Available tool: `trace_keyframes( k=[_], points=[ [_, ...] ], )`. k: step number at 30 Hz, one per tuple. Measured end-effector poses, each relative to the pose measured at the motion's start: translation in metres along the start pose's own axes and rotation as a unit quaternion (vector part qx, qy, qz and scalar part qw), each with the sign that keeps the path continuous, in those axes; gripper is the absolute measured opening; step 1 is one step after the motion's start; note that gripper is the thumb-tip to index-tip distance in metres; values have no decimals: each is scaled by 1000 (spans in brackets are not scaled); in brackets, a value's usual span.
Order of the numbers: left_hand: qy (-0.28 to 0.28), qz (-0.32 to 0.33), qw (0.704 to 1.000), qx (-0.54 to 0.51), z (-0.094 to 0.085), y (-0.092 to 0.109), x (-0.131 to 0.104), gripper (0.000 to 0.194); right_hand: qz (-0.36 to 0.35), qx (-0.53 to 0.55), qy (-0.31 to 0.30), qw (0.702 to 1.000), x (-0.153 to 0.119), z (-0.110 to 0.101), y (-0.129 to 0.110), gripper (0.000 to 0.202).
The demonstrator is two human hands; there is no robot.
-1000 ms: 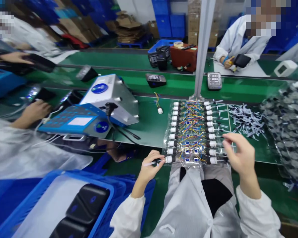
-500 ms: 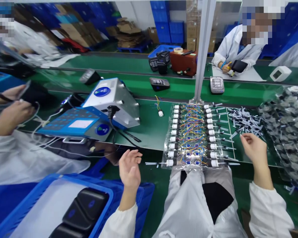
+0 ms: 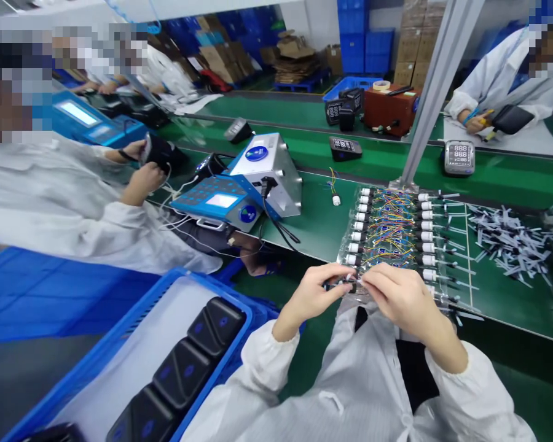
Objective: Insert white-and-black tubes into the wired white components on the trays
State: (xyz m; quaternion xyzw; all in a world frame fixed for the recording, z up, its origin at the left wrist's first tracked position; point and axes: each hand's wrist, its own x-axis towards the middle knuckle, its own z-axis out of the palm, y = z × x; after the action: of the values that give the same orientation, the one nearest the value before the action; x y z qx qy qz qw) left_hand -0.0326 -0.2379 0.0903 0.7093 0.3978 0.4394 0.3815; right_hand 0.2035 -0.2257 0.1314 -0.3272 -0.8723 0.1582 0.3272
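Monitor (image 3: pixel 459 158) reading "888" sits beyond the wired assemblies (image 3: pixel 391 232).

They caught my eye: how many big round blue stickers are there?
2: an upper sticker on the silver box, a lower sticker on the blue device. Some may be hidden.

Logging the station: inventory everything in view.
Tray: 1, clear, centre
Fittings: many, white/black, on tray
Loose strips: many, white/black, right
Wired connector: 1, white, left of tray
Metal box: 1, silver, left
Screened machines: 2, blue, left
Display units: 3, grey/black, belt
Box: 1, reddish, beyond belt
Crate: 1, blue, lower left
Cases: several, black, in crate
Cartons: several, brown, background
People: several, white coats, around
Left hand: 1, bare, tray's near edge
Right hand: 1, bare, same edge
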Motion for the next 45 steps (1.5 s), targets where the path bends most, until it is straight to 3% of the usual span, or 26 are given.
trace_keyframes(
  k=[2,4,7,10,13,16,18,21,24,29,33,38,45],
  points=[
    [39,16,997,-63,-8,-13,-7,48,28,39,-4,999,7,5,0,19],
    [49,58,995,-71,-17,-22,-10,56,55,86,-12,995,13,9,-1,17],
    [17,101,994,39,-29,-23,-7,43,78,154,-35,984,22,16,-5,15],
    [-25,92,991,92,-34,-24,1,20,92,205,-45,973,28,30,-5,14],
    [13,25,996,88,-35,-42,7,8,92,170,-51,980,27,50,8,20],
    [84,-83,992,36,-35,-73,9,18,69,26,-84,994,21,71,28,20],
    [101,-142,984,-24,-34,-91,9,23,41,-62,-121,990,16,83,37,21],
    [111,-183,972,-97,-28,-108,5,29,18,-124,-153,980,12,92,42,24],
    [118,-188,966,-131,-18,-111,0,29,8,-139,-156,978,10,96,42,17],
    [123,-172,964,-163,-7,-108,-8,23,-5,-117,-114,986,4,98,45,16],
    [121,-132,977,-118,-7,-108,-10,15,21,10,-13,1000,-4,100,48,21],
    [143,-98,974,-144,-2,-112,-9,13,90,156,83,980,-8,109,44,29],
    [215,-55,954,-202,19,-119,-10,12,124,179,68,974,-10,113,40,27]
  ],
)
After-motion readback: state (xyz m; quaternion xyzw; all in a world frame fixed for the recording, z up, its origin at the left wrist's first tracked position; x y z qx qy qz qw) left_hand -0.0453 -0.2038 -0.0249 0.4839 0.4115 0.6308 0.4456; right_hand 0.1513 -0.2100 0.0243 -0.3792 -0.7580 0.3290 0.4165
